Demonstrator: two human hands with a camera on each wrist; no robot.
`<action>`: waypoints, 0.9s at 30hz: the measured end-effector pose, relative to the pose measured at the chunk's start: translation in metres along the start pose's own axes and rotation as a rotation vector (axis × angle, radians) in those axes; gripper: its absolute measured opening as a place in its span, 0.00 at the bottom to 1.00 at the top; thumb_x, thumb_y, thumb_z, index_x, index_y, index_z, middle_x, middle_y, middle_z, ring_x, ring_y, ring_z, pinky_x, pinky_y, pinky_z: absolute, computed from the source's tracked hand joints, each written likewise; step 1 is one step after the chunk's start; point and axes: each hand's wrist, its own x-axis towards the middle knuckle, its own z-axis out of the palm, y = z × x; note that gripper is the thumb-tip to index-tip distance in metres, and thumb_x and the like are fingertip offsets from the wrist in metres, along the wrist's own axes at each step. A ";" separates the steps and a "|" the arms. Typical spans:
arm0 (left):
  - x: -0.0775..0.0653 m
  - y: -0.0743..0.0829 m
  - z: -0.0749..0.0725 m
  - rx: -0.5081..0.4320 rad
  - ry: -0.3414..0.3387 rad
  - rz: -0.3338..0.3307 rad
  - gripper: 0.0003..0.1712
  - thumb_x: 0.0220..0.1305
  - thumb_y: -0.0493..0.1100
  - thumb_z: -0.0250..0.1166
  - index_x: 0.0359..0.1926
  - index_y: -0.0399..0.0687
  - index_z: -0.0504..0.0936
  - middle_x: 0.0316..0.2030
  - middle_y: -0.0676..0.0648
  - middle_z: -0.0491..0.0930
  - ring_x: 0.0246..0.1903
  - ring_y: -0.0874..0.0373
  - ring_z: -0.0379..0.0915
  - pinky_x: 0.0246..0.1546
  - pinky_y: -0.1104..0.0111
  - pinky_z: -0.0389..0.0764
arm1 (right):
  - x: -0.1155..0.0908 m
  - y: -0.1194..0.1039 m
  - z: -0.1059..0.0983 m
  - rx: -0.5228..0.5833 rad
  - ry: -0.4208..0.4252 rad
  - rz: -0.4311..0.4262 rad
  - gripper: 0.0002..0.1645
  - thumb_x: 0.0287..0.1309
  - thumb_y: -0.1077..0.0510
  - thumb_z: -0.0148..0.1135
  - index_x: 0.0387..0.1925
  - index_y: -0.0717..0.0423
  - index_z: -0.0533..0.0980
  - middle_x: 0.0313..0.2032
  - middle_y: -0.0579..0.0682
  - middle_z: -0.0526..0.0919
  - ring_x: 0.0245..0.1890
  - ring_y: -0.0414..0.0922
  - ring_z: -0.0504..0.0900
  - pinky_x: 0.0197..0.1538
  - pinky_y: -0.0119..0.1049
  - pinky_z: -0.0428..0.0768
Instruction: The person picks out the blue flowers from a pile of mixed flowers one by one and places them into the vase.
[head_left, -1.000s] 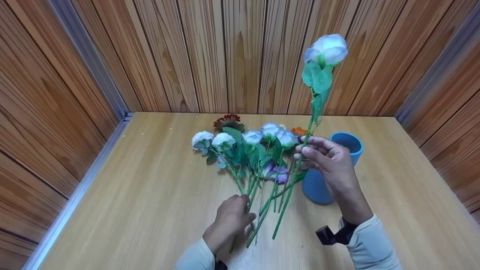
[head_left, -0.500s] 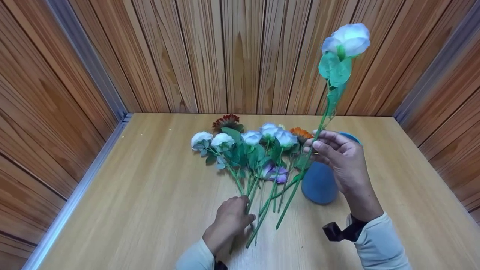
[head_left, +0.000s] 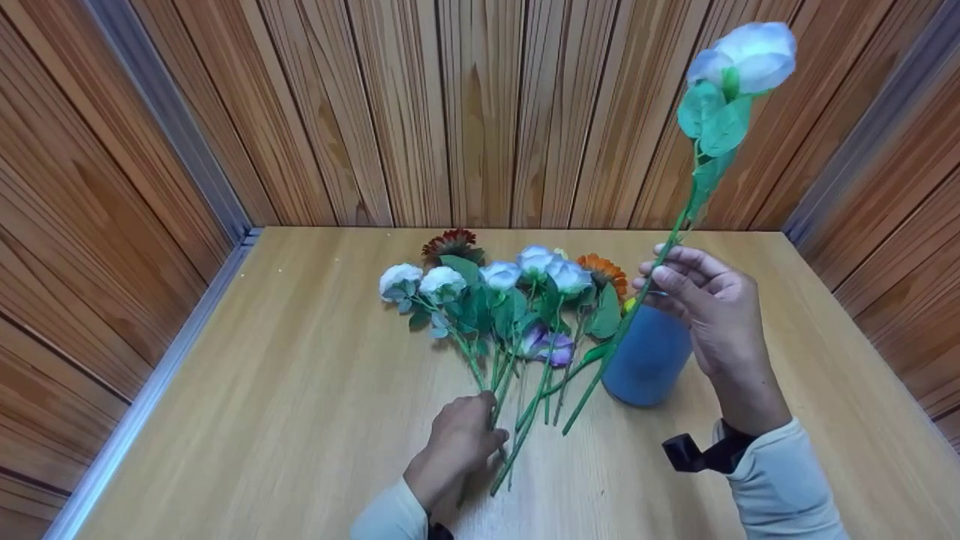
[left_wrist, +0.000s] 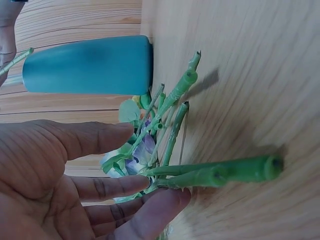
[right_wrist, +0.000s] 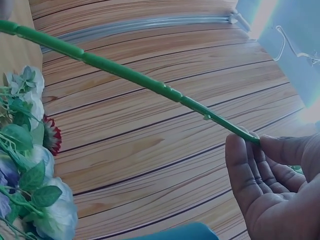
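In hand, as I judged it from my seat, was the step of keeping one pale flower (head_left: 709,172) apart from the bunch of flowers (head_left: 510,311) on the table (head_left: 300,390). I saw the right hand (head_left: 712,315) pinching its stem between thumb and fingertips, beside the blue vase (head_left: 649,360); the left hand (head_left: 459,442) touched the bunch's stems, fingers fairly straight, thumb apart. The flower's long axis slanted, bloom up and rightward, bare end down-left toward the wearer. The next move, I thought, called for a firm pinch and raising that low end, should it go over the vase.
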 end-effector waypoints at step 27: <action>0.001 0.004 0.004 -0.010 0.008 -0.049 0.17 0.56 0.46 0.62 0.44 0.43 0.75 0.26 0.49 0.76 0.24 0.57 0.69 0.23 0.64 0.69 | 0.001 -0.031 -0.034 0.154 0.112 -0.095 0.22 0.51 0.67 0.60 0.49 0.71 0.69 0.38 0.61 0.80 0.38 0.52 0.81 0.41 0.42 0.75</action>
